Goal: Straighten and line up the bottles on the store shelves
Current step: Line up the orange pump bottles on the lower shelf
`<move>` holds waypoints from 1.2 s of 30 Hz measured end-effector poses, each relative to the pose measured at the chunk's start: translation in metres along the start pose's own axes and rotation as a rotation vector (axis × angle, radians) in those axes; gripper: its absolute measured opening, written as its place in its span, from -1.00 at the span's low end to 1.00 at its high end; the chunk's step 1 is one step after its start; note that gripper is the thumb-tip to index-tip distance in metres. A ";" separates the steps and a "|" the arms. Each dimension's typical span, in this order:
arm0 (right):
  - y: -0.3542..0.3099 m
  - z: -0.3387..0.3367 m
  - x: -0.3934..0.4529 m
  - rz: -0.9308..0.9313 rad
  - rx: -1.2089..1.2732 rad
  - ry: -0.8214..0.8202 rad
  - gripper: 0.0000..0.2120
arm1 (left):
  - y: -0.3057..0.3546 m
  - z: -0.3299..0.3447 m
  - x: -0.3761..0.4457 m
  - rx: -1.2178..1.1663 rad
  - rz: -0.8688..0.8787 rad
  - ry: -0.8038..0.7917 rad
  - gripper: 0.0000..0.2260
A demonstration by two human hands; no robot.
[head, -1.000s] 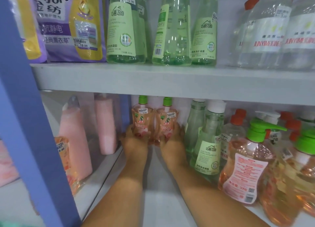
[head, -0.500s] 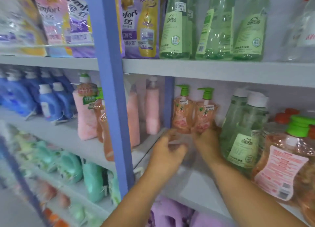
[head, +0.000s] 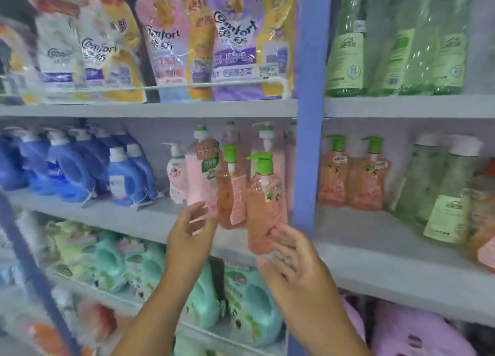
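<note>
Orange pump bottles with green tops (head: 263, 203) and a second one (head: 231, 192) stand at the front of the middle shelf (head: 150, 222), left of the blue upright post (head: 308, 114). A tall pink bottle (head: 202, 173) stands beside them. My left hand (head: 190, 232) is raised with loose fingers just below the pink bottle, holding nothing. In front of the nearest orange bottle's base my right hand (head: 292, 264) is spread flat with nothing in it. Two small orange pump bottles (head: 353, 179) stand side by side at the back of the right bay.
Blue detergent jugs (head: 80, 168) fill the left of the middle shelf. Softener pouches (head: 187, 47) sit on the top shelf, green bottles (head: 396, 50) top right and more (head: 439, 189) at right. Mint jugs (head: 241, 302) are on the shelf below.
Both hands have left the two small orange bottles in the right bay and moved left past the blue post. The view has swung left to the neighbouring bay.
</note>
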State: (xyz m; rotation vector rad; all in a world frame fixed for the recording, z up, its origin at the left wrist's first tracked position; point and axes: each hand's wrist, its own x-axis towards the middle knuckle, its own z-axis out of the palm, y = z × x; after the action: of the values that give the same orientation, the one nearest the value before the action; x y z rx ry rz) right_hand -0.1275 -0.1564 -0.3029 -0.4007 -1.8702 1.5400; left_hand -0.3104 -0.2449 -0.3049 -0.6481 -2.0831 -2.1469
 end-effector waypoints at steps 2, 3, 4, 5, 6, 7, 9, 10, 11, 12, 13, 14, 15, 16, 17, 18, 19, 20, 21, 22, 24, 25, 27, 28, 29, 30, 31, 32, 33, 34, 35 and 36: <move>-0.001 0.032 0.008 -0.019 -0.142 0.073 -0.32 | -0.009 0.003 0.018 0.069 0.069 -0.094 -0.66; -0.002 0.044 0.012 -0.010 -0.208 0.098 -0.24 | -0.013 0.005 0.025 0.092 0.111 -0.141 -0.65; -0.004 0.054 0.018 0.005 -0.254 0.126 -0.19 | -0.015 0.008 0.030 0.112 0.151 -0.178 -0.67; -0.004 0.062 0.025 0.015 -0.292 0.157 -0.14 | -0.017 0.011 0.034 0.113 0.176 -0.198 -0.70; -0.003 0.068 0.033 0.026 -0.326 0.202 -0.08 | -0.020 0.015 0.041 0.115 0.188 -0.205 -0.72; -0.001 0.073 0.043 0.041 -0.343 0.261 -0.04 | -0.023 0.020 0.046 0.116 0.186 -0.211 -0.72; 0.002 0.077 0.063 0.070 -0.356 0.359 0.03 | -0.025 0.027 0.056 0.150 0.136 -0.230 -0.68; 0.004 0.078 0.072 0.094 -0.359 0.390 0.04 | -0.025 0.031 0.060 0.173 0.115 -0.236 -0.66; 0.006 0.078 0.081 0.115 -0.359 0.406 0.03 | -0.022 0.035 0.062 0.202 0.103 -0.224 -0.64; 0.009 0.078 0.089 0.129 -0.351 0.422 0.00 | -0.019 0.039 0.065 0.268 0.102 -0.199 -0.60; 0.012 0.080 0.094 0.140 -0.354 0.446 -0.03 | -0.017 0.041 0.067 0.345 0.102 -0.171 -0.56; 0.016 0.082 0.097 0.147 -0.367 0.474 -0.06 | -0.017 0.042 0.069 0.442 0.104 -0.155 -0.52; 0.018 0.084 0.099 0.156 -0.393 0.497 -0.10 | -0.016 0.043 0.071 0.537 0.108 -0.154 -0.48; 0.019 0.085 0.099 0.159 -0.421 0.511 -0.15 | -0.019 0.044 0.073 0.608 0.117 -0.159 -0.48; 0.019 0.087 0.098 0.155 -0.448 0.516 -0.20 | -0.023 0.045 0.073 0.625 0.134 -0.181 -0.51; 0.019 0.089 0.096 0.143 -0.473 0.513 -0.25 | -0.024 0.043 0.072 0.606 0.152 -0.209 -0.55; 0.019 0.091 0.093 0.133 -0.497 0.502 -0.27 | -0.027 0.042 0.071 0.534 0.163 -0.232 -0.61; 0.019 0.094 0.091 0.122 -0.510 0.494 -0.28 | -0.026 0.039 0.069 0.435 0.144 -0.248 -0.68; 0.020 0.096 0.088 0.115 -0.504 0.490 -0.27 | -0.026 0.035 0.067 0.362 0.117 -0.268 -0.74; 0.021 0.096 0.086 0.113 -0.480 0.483 -0.26 | -0.025 0.029 0.066 0.338 0.135 -0.299 -0.77; 0.017 0.095 0.080 0.113 -0.409 0.468 -0.29 | -0.028 0.017 0.066 0.304 0.152 -0.341 -0.66; 0.013 0.093 0.076 0.116 -0.380 0.461 -0.33 | -0.029 0.010 0.066 0.263 0.127 -0.345 -0.59; 0.002 0.091 0.065 0.112 -0.359 0.447 -0.42 | -0.025 -0.006 0.062 0.187 0.082 -0.352 -0.52; -0.003 0.091 0.059 0.111 -0.352 0.441 -0.43 | -0.023 -0.014 0.059 0.165 0.080 -0.357 -0.54; -0.008 0.092 0.051 0.105 -0.342 0.431 -0.42 | -0.024 -0.021 0.056 0.142 0.090 -0.361 -0.57; -0.010 0.093 0.043 0.104 -0.332 0.421 -0.40 | -0.023 -0.029 0.051 0.121 0.098 -0.369 -0.61; -0.013 0.094 0.035 0.107 -0.318 0.415 -0.38 | -0.022 -0.037 0.046 0.099 0.103 -0.369 -0.63; -0.015 0.094 0.026 0.107 -0.305 0.415 -0.36 | -0.023 -0.044 0.041 0.082 0.097 -0.356 -0.65; -0.018 0.093 0.017 0.104 -0.298 0.417 -0.35 | -0.022 -0.050 0.036 0.069 0.083 -0.346 -0.67; -0.021 0.091 0.008 0.097 -0.292 0.414 -0.37 | -0.019 -0.057 0.030 0.055 0.072 -0.337 -0.68; -0.025 0.086 -0.001 0.089 -0.287 0.400 -0.38 | -0.014 -0.063 0.021 0.038 0.064 -0.321 -0.69; -0.028 0.080 -0.010 0.077 -0.271 0.393 -0.38 | -0.009 -0.069 0.013 0.019 0.068 -0.316 -0.70</move>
State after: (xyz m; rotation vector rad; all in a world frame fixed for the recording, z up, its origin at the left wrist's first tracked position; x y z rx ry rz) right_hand -0.1688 -0.2290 -0.2852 -0.8427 -1.7627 1.1518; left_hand -0.3424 -0.3083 -0.3078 -1.1030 -2.1846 -2.1003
